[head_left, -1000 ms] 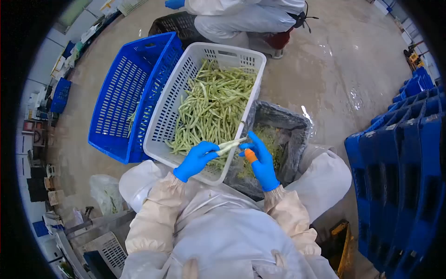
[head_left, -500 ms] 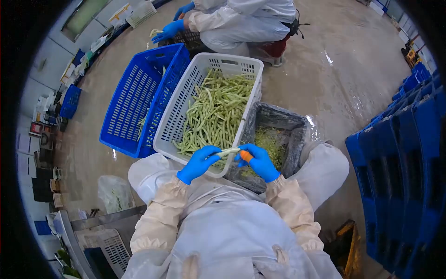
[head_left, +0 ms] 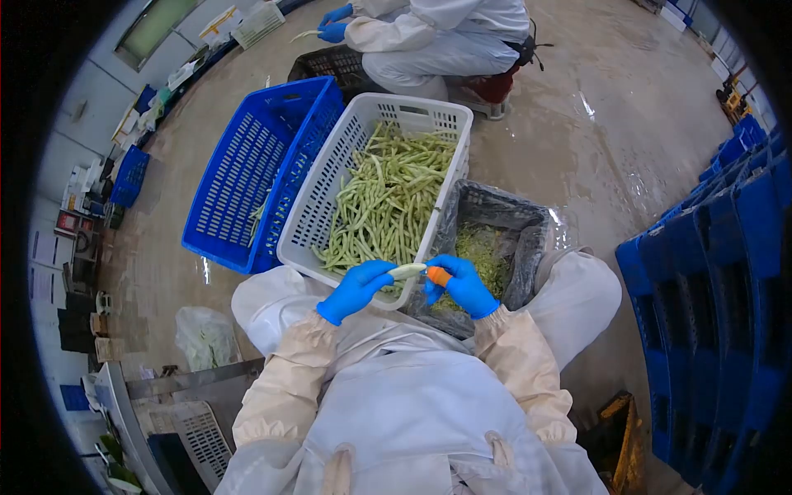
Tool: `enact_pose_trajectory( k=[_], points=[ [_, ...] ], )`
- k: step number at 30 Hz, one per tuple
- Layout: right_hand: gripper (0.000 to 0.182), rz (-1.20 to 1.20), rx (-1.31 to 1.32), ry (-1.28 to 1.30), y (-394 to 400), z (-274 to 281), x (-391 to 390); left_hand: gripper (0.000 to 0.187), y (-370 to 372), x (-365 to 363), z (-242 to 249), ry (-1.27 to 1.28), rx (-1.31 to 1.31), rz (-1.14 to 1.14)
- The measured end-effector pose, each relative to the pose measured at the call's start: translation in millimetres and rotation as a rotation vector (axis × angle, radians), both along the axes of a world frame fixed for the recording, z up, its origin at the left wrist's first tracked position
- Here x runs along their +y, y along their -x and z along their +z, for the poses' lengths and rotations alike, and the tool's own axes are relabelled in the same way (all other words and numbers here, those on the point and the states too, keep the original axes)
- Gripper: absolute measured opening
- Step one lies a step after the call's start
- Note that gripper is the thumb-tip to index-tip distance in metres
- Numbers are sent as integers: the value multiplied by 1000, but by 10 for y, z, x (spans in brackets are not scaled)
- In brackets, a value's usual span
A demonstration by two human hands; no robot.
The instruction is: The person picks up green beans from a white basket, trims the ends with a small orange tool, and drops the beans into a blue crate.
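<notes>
My left hand (head_left: pixel 358 290), in a blue glove, is closed around a pale green bean pod (head_left: pixel 406 271) whose free end points to the right. My right hand (head_left: pixel 464 285), gloved in blue too, grips a small orange-handled tool (head_left: pixel 438 275) right at that end of the pod. Its working end is too small to make out. Both hands hover over the near edge of a white crate (head_left: pixel 294 223) holding many green bean pods (head_left: pixel 388 194). Below my right hand, a bin lined with dark plastic (head_left: pixel 524 223) contains green trimmings (head_left: pixel 480 252).
A blue crate (head_left: pixel 216 190) with a few pods stands left of the white one. Beyond, a seated co-worker (head_left: pixel 445 41) holds a pod (head_left: pixel 305 35) over a black crate (head_left: pixel 338 66). Stacked blue pallets (head_left: pixel 701 305) rise at right; a plastic bag (head_left: pixel 204 334) lies left.
The pod between my hands now looks wider and paler at its free end. My hands stay nearly in place. The co-worker's hands have drawn closer together, and the view has shifted slightly.
</notes>
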State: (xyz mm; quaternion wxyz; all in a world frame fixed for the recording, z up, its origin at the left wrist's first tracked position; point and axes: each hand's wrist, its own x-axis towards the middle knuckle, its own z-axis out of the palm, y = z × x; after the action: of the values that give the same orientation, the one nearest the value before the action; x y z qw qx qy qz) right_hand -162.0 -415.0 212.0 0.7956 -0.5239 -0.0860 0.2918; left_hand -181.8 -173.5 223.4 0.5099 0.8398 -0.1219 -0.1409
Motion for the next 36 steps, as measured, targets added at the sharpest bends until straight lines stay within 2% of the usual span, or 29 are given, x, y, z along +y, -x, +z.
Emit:
enact_pose_trajectory(
  k=[2,4,6,8,9,10,11,12,14,16,18,20,21,23,24,26,28,29,31,34,36],
  points=[
    [16,-33,-14,8,16,-11,24,19,2,-85,40,-155,-235,-33],
    [13,-227,126,-115,38,-21,82,20,18,-183,-137,-109,-314,31],
    [14,-273,193,-185,34,-76,111,21,41,-317,-282,-60,-393,93],
    [15,-317,259,-249,44,-113,111,23,65,-460,-358,139,-151,228],
    [16,-301,291,-299,57,-58,109,23,68,-508,-303,141,-151,234],
    [17,-289,323,-349,65,-27,112,24,59,-541,-242,252,4,280],
    [17,-290,323,-348,76,-38,125,26,41,-562,-178,361,160,322],
    [17,-260,315,-263,93,-61,141,26,17,-572,-115,361,163,320],
    [17,-228,309,-181,79,-143,106,27,-51,-546,-1,555,249,433],
    [11,-506,350,-261,-56,-331,-130,27,-140,-355,81,632,194,465],
    [8,-758,440,-527,-257,-614,-498,27,-183,-153,204,706,141,500],
    [6,-1044,423,-488,-299,-469,-741,28,-204,4,385,720,208,521],
    [6,-1043,424,-491,-284,-462,-761,28,-222,76,384,717,207,522],
    [6,-1075,347,-223,-249,-454,-787,30,-258,159,345,803,261,469],
    [6,-1074,346,-223,-243,-455,-728,31,-259,97,402,782,261,519],
    [14,-653,-221,522,-219,-432,-446,31,-255,61,425,777,307,452],
    [25,-703,-883,746,-78,-12,-117,32,-260,-30,501,728,384,390],
    [25,-702,-886,745,-58,21,-43,32,-266,-55,495,730,381,390],
    [30,-419,-992,535,-20,46,32,31,-269,-80,480,766,436,357],
    [27,-290,-980,575,-10,-4,-5,31,-292,-43,420,800,454,349],
    [24,-299,-971,598,15,-37,13,31,-316,-34,368,833,463,344]
  ],
)
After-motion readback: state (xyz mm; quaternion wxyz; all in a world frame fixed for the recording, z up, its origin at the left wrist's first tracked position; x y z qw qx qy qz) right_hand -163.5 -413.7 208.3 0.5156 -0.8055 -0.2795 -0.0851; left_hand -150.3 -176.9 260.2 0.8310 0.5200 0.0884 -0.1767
